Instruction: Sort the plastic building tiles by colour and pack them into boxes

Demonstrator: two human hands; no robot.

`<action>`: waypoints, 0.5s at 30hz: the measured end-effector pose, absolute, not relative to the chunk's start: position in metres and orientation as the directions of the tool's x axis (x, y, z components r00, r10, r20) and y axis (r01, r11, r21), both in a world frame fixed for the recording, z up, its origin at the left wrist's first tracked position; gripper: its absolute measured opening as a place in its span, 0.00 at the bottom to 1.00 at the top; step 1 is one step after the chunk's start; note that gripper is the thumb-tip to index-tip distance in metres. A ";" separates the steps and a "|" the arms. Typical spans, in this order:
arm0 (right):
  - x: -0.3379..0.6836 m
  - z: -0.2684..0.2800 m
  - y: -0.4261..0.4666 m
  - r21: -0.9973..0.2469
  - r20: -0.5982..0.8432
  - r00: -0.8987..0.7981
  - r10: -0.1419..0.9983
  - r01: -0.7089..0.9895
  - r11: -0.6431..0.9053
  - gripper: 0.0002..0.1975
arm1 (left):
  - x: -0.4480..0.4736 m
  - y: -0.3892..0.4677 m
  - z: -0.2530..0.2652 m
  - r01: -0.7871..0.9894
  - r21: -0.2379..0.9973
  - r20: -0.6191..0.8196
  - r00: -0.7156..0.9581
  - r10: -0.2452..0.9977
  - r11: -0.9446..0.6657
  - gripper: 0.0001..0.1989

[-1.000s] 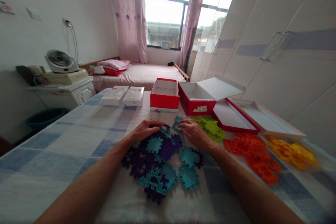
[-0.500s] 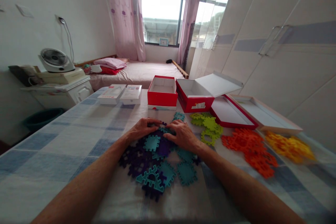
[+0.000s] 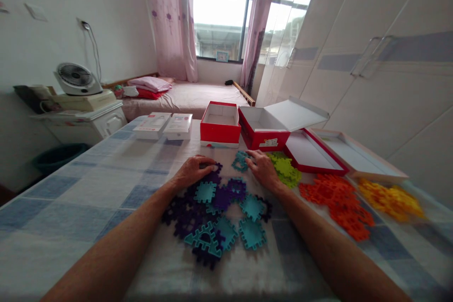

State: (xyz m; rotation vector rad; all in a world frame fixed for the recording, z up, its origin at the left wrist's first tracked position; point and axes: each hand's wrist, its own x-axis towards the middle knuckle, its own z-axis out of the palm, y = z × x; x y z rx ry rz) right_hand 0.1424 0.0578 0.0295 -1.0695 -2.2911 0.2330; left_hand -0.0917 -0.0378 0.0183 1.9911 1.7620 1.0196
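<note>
On the table lies a loose pile of toothed, gear-edged plastic building pieces, some dark purple [image 3: 184, 217], some teal [image 3: 252, 234]. At the pile's far left edge my left hand [image 3: 194, 171] has its fingers closed at a small purple piece [image 3: 217, 168]. My right hand [image 3: 262, 168] is beyond the pile on the right, its fingertips pinching a teal piece [image 3: 240, 161] that lies apart from the rest. A teal triangular piece [image 3: 205, 239] rests on the near side. Close by my right hand, partly behind it, are lime green pieces [image 3: 288, 171].
Orange pieces [image 3: 336, 200] and yellow pieces [image 3: 391, 199] lie in heaps to the right. Along the back stand an open red box [image 3: 220, 133], a lidded red box [image 3: 264, 140], two shallow trays [image 3: 339, 168] and two white boxes [image 3: 179, 127].
My right hand has moved from the pile's middle rightward and away to the separate teal piece, uncovering purple and teal pieces. My left hand stays nearly in place.
</note>
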 end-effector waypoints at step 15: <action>0.157 0.030 0.026 -0.438 0.205 -0.834 0.512 0.390 0.810 0.14 | -0.100 -0.034 0.014 0.807 0.585 0.330 -0.147 0.932 -0.080 0.15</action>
